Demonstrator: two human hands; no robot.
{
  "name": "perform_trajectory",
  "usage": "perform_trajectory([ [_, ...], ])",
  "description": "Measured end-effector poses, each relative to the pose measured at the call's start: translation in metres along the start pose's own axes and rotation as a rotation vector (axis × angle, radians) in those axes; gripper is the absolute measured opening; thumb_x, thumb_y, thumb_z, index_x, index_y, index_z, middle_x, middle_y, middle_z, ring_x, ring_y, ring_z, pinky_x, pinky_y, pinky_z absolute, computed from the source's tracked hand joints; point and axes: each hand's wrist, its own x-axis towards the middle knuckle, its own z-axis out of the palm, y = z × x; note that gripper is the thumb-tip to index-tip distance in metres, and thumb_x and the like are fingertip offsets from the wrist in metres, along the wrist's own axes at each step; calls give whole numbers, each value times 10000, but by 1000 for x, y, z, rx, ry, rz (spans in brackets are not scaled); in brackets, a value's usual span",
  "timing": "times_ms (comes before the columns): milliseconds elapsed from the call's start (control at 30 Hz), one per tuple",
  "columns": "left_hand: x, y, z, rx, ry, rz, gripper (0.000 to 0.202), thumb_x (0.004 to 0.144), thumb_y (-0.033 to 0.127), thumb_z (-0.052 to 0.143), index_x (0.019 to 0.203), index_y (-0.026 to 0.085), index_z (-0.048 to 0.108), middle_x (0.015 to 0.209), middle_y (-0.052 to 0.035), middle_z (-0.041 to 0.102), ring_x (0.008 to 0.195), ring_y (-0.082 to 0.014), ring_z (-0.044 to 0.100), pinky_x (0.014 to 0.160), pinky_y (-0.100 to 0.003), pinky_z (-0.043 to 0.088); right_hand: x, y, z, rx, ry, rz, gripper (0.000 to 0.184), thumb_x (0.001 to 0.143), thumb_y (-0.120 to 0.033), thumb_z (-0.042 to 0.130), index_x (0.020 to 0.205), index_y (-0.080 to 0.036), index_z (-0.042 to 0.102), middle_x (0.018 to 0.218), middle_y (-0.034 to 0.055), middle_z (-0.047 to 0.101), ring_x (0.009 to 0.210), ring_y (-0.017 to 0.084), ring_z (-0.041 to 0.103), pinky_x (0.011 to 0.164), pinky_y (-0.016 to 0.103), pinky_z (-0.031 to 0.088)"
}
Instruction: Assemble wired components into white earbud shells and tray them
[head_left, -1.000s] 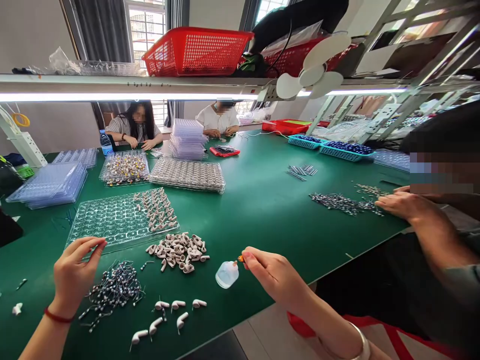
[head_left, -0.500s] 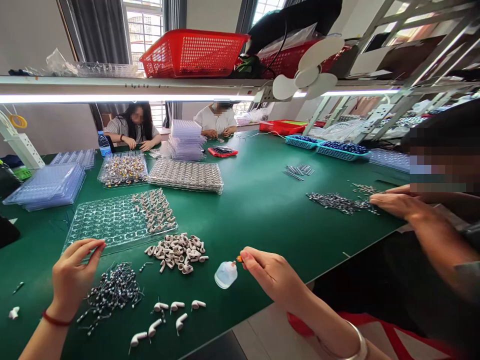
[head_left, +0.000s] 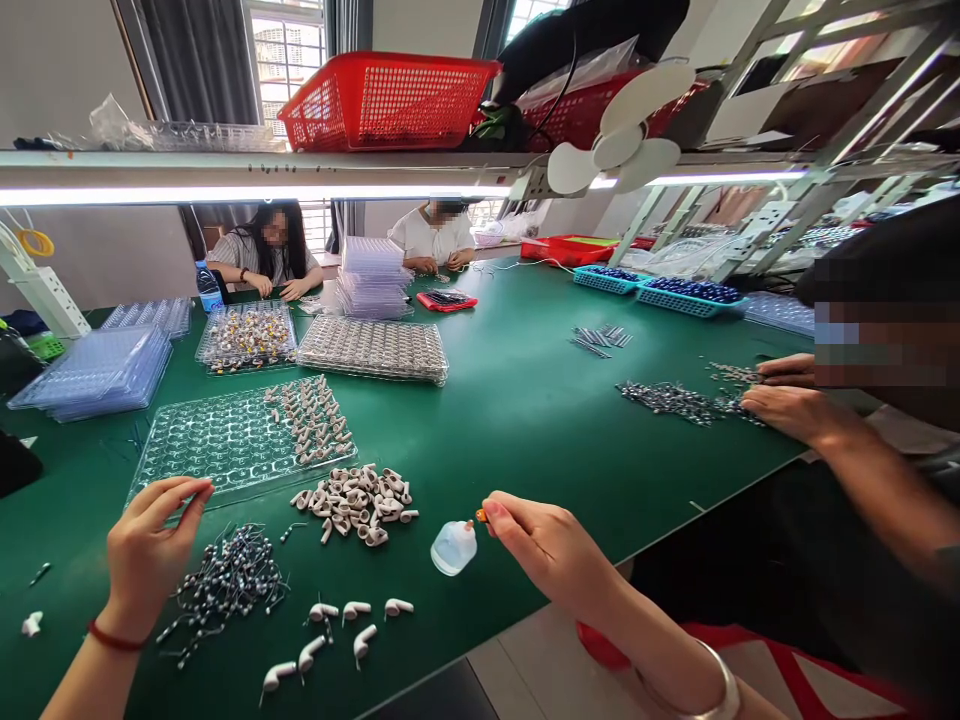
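Observation:
My right hand (head_left: pixel 544 550) pinches the small orange cap (head_left: pixel 481 516) at the tip of a little clear squeeze bottle (head_left: pixel 454 547) that rests on the green table (head_left: pixel 525 400). My left hand (head_left: pixel 150 548) hovers above a heap of small wire-legged metal parts (head_left: pixel 225 585), fingers curled with thumb and forefinger close together; I cannot make out anything between them. A pile of white curved plastic pieces (head_left: pixel 356 500) lies between my hands, and several more (head_left: pixel 330 630) sit near the table's front edge. A clear blister tray (head_left: pixel 217 440), partly filled with white pieces, lies behind the left hand.
Stacked clear trays (head_left: pixel 97 370) sit at the left, filled trays (head_left: pixel 373 348) in the middle. A co-worker's hands (head_left: pixel 795 405) work at a pile of metal parts (head_left: pixel 675 400) on the right. Two people sit at the far end. Red baskets (head_left: pixel 390 100) stand on the overhead shelf.
Almost nothing moved. The view shifted slightly, and the co-worker's hands on the right shifted a little over the metal parts.

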Motion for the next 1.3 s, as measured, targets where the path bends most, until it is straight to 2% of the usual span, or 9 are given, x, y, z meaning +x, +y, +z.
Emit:
perform_trajectory([
  [267, 1, 2, -2, -4, -16, -24, 105, 850, 296, 674, 831, 217, 741, 851, -25, 725, 741, -179, 691, 697, -296, 553, -1, 6, -3, -32, 17, 33, 515, 976, -527, 228, 623, -225, 451, 524, -28, 472, 469, 121, 443, 473, 241, 364],
  [433, 2, 11, 1, -23, -62, -96, 121, 850, 295, 663, 829, 208, 744, 858, -35, 729, 742, -174, 688, 712, -304, 561, 12, 60, 7, -74, 79, 178, 443, 989, -521, 352, 859, -189, 614, 785, 30, 650, 696, 152, 613, 634, 284, 484],
  [567, 0, 12, 6, -46, -121, -105, 119, 851, 284, 663, 817, 204, 744, 848, -40, 729, 754, -174, 683, 702, -298, 558, 11, 93, 23, -134, 160, 242, 322, 925, -467, 549, 971, -157, 624, 982, 70, 639, 926, 208, 614, 850, 426, 485],
  [700, 1, 26, 6, -91, -174, -105, 108, 848, 275, 668, 839, 199, 744, 858, -48, 722, 753, -174, 665, 653, -285, 538, -17, 80, 23, -104, 217, 207, 250, 910, -395, 480, 942, -188, 616, 1006, 131, 636, 996, 290, 600, 866, 452, 480],
  [767, 1, 49, 7, -136, -274, -108, 106, 853, 283, 667, 848, 209, 742, 852, -42, 723, 771, -178, 655, 670, -294, 518, -35, 63, 23, -34, 135, 173, 188, 898, -356, 487, 905, -210, 605, 885, 80, 656, 805, 235, 641, 709, 358, 527],
  [833, -2, 82, 9, -216, -487, -87, 101, 867, 282, 662, 835, 225, 739, 833, -26, 729, 800, -180, 649, 740, -321, 485, -51, 46, 25, 54, -16, 107, 144, 879, -331, 524, 847, -231, 622, 802, 35, 662, 691, 188, 641, 612, 288, 535],
  [1000, -12, 156, 23, -324, -993, -10, 127, 909, 247, 619, 873, 245, 741, 863, -4, 743, 801, -174, 624, 786, -369, 374, -69, 25, 26, 174, -164, 8, 297, 870, -179, 437, 1007, -248, 691, 998, 82, 656, 905, 206, 648, 770, 332, 555],
  [1167, -5, 175, 42, -190, -1178, -4, 205, 952, 255, 539, 906, 226, 736, 880, -29, 716, 844, -202, 591, 817, -399, 345, -69, 33, 11, 283, -219, -7, 300, 738, -33, 372, 550, -206, 529, 800, 37, 603, 660, 131, 597, 584, 240, 505],
  [1300, 1, 181, 50, -108, -1286, 33, 159, 921, 300, 593, 886, 219, 725, 876, -39, 696, 870, -224, 587, 810, -399, 348, -68, 34, 14, 313, -163, 13, 345, 812, -61, 395, 910, -230, 679, 915, 63, 615, 810, 178, 613, 715, 309, 522],
])
